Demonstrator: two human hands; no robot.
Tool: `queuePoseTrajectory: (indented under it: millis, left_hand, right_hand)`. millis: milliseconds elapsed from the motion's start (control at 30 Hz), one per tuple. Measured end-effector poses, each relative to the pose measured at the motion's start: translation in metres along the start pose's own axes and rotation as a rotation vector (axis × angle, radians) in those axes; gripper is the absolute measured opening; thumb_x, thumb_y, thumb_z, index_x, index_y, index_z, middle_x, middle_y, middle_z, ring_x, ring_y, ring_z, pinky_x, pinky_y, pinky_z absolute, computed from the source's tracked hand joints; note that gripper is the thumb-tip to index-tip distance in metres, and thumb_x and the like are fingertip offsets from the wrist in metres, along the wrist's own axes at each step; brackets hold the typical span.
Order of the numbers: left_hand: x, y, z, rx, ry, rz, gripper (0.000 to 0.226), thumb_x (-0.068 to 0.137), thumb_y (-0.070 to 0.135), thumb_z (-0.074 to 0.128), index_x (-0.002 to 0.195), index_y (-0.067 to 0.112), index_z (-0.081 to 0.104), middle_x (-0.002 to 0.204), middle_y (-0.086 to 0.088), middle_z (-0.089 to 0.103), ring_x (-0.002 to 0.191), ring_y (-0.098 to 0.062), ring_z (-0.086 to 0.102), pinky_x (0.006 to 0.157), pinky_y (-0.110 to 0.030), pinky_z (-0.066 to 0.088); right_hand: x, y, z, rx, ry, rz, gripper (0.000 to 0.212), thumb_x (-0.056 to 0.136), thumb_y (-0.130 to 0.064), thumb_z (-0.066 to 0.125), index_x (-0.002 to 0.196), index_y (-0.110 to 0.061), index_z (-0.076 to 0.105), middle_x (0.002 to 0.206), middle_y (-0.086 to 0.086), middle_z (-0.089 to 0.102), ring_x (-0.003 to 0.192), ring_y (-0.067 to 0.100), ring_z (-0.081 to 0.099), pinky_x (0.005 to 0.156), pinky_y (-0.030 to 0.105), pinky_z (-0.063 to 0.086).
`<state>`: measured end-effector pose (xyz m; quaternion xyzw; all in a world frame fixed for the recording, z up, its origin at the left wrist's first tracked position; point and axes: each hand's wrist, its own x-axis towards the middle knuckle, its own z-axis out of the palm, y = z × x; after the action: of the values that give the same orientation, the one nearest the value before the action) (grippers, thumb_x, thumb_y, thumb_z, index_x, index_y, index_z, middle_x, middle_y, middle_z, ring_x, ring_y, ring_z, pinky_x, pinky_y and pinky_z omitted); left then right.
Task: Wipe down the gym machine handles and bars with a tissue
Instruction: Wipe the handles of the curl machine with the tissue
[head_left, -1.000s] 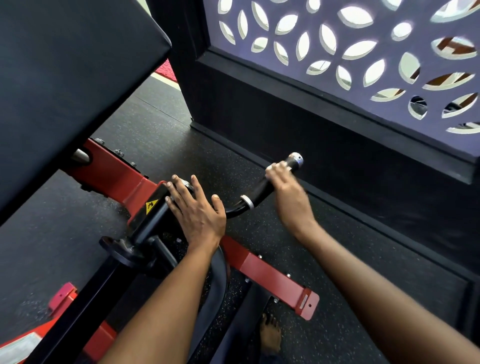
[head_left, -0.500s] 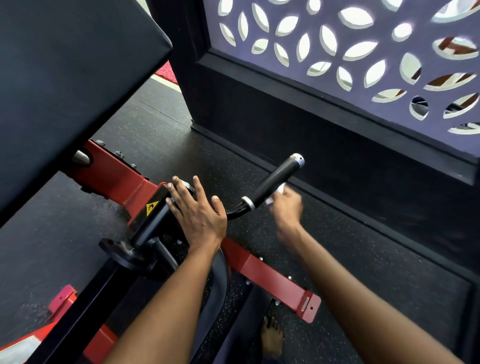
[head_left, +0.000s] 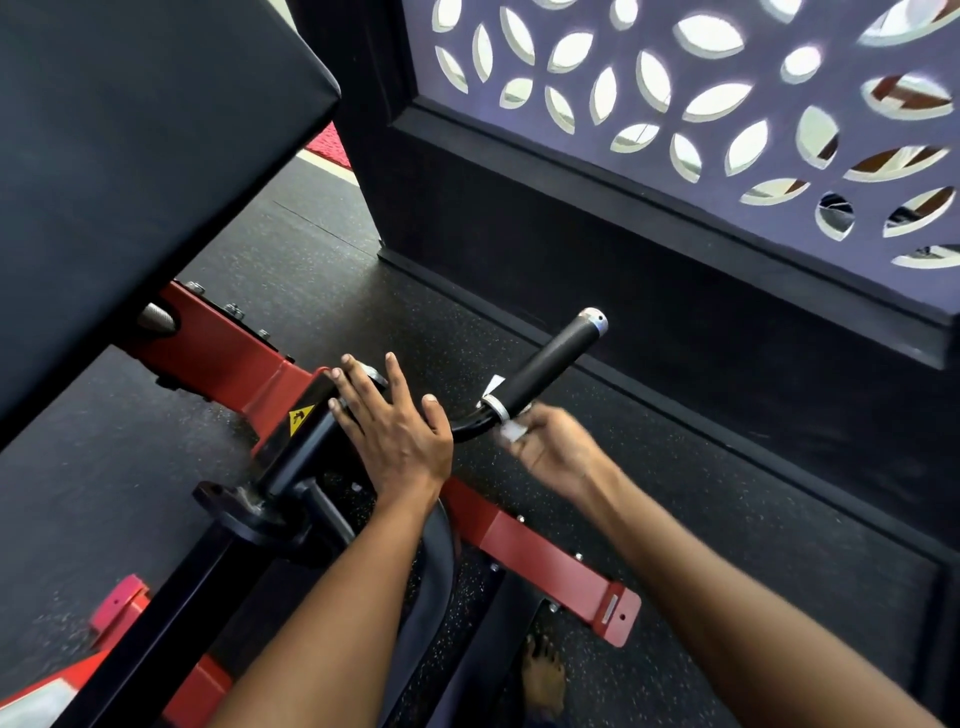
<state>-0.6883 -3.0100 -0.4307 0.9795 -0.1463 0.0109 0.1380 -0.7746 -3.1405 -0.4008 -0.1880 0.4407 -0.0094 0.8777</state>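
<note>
**Tissue at the bottom of the handle, grip pointing up and away**

The handle (head_left: 545, 364) is a black stick with a silver cap at its far tip and a silver ring near its low end. Its long way runs from low and near, by the hands, to high and far on the right. Below the ring it bends into a shiny black bar (head_left: 467, 427) that curves left to the machine.

The right hand (head_left: 550, 447) is the closer one. It sits just under the silver ring, touching the low end of the handle. Its fingers are curled and they pinch a white tissue (head_left: 511, 430). The hand is blurry, so I cannot tell just how the fingers lie. A small white bit also peeks out on the other side of the handle, by the ring; I think the tissue wraps around there.

The left hand (head_left: 392, 431) lies flat with its fingers spread. It presses on the black block of the machine (head_left: 306, 441), next to a yellow sticker. It holds nothing.

So the whole grip lies up and to the right of the tissue. I think the next wipe needs to slide that way, along the stick to the cap.

Count: one handle, one tissue, two hands, one bare foot (head_left: 543, 675) on the floor.
</note>
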Motion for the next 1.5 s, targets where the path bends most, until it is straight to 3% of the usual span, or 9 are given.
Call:
queuePoseTrajectory:
  millis: [133,300,367,433,667,933,1167,1400,1500]
  left_hand:
    - [0.0,-0.001,0.0,-0.003,0.0,0.007,0.07,0.088,0.041,0.025,0.151,0.011,0.03,0.158,-0.028,0.008,0.148,-0.04,0.0,0.117,-0.054,0.003]
    - [-0.001,-0.001,0.0,-0.018,-0.006,0.006,0.069,0.089,0.041,0.027,0.152,0.012,0.029,0.158,-0.027,0.006,0.148,-0.039,-0.001,0.117,-0.054,0.001]
    - [-0.001,-0.001,0.0,-0.015,-0.01,0.007,0.068,0.09,0.039,0.031,0.151,0.011,0.029,0.158,-0.027,0.007,0.148,-0.04,-0.001,0.117,-0.054,0.002]
    - [0.0,-0.001,0.0,-0.017,-0.011,0.005,0.068,0.09,0.038,0.033,0.151,0.01,0.03,0.158,-0.028,0.008,0.147,-0.04,0.0,0.117,-0.054,0.003]
    - [0.0,-0.002,0.001,-0.016,0.009,0.014,0.069,0.089,0.04,0.028,0.15,0.009,0.031,0.157,-0.029,0.011,0.147,-0.041,0.002,0.117,-0.055,0.005]
    - [-0.001,-0.002,0.001,-0.025,0.002,0.016,0.068,0.09,0.039,0.029,0.152,0.01,0.028,0.158,-0.027,0.007,0.148,-0.039,-0.002,0.117,-0.053,0.001]
    - [0.0,-0.002,0.001,-0.04,0.01,0.015,0.068,0.09,0.038,0.027,0.151,0.01,0.029,0.158,-0.028,0.007,0.148,-0.04,0.0,0.117,-0.055,0.003]
    - [0.0,-0.002,0.002,-0.04,0.037,0.015,0.067,0.089,0.037,0.025,0.15,0.011,0.033,0.157,-0.029,0.011,0.147,-0.041,0.003,0.117,-0.055,0.004]
    - [-0.001,-0.002,0.002,-0.04,0.038,0.022,0.068,0.088,0.038,0.024,0.15,0.011,0.033,0.157,-0.029,0.01,0.147,-0.041,0.002,0.117,-0.055,0.003]
  right_hand:
    - [-0.021,0.006,-0.007,-0.181,0.136,-0.158,0.026,0.082,0.015,0.035,0.094,0.01,0.057,0.106,0.029,0.061,0.082,0.031,0.064,0.058,0.029,0.058]
    - [-0.019,-0.048,-0.017,-1.063,0.421,-0.982,0.038,0.086,0.001,0.046,0.115,-0.013,0.067,0.101,0.002,0.068,0.087,0.01,0.063,0.078,0.014,0.047]
    - [0.003,-0.056,-0.028,-1.472,0.341,-1.116,0.045,0.089,0.007,0.045,0.132,-0.006,0.053,0.134,0.011,0.054,0.129,0.02,0.047,0.112,0.024,0.028]
    - [0.02,-0.044,-0.04,-1.695,0.257,-1.16,0.052,0.087,0.013,0.045,0.137,-0.001,0.045,0.144,0.017,0.042,0.139,0.03,0.03,0.118,0.03,0.01]
    - [0.017,-0.024,-0.041,-2.133,-0.386,-1.444,0.05,0.089,-0.001,0.032,0.137,-0.003,0.046,0.142,0.014,0.046,0.136,0.031,0.035,0.115,0.042,0.024]
    - [0.041,-0.108,-0.019,-1.865,0.331,-0.995,0.023,0.094,-0.015,0.047,0.101,-0.007,0.067,0.107,0.007,0.061,0.099,0.03,0.057,0.085,0.039,0.049]
    - [0.037,-0.113,-0.007,-0.774,0.575,-0.453,0.023,0.085,-0.001,0.043,0.082,0.0,0.065,0.09,0.014,0.063,0.064,0.02,0.061,0.039,0.019,0.046]
    - [0.038,-0.094,-0.008,0.056,0.261,-0.312,0.041,0.08,0.013,0.024,0.116,0.009,0.043,0.117,0.023,0.051,0.11,0.038,0.056,0.083,0.052,0.049]
    - [0.041,-0.095,-0.005,0.228,0.234,-0.301,0.039,0.082,-0.001,0.032,0.118,0.009,0.041,0.111,0.022,0.056,0.099,0.039,0.059,0.083,0.05,0.05]
